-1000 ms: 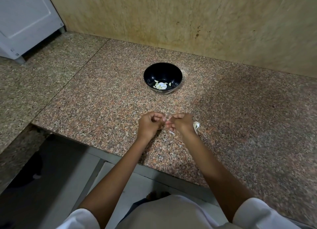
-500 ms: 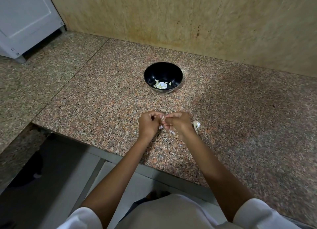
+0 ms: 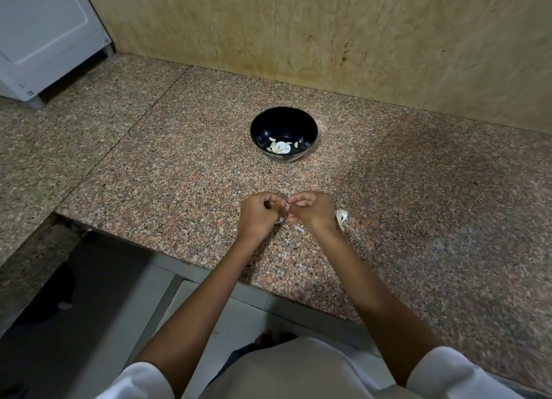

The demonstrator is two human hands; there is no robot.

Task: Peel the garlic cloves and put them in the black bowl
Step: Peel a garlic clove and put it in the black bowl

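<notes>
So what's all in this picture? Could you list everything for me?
black bowl: one, black, on the counter beyond the hands
peeled cloves: several, pale, in the bottom of the bowl
garlic piece: one, white, on the counter just right of the right hand
skin scraps: a few, white, on the counter under the hands
garlic clove: one, pale, mostly hidden between the fingertips
counter: one, speckled pinkish granite, middle
wall: one, tan, behind the counter
appliance: one, white, top left
sleeves: two, white, bottom edge
left hand: one, pinches the clove
right hand: one, pinches the clove
</notes>
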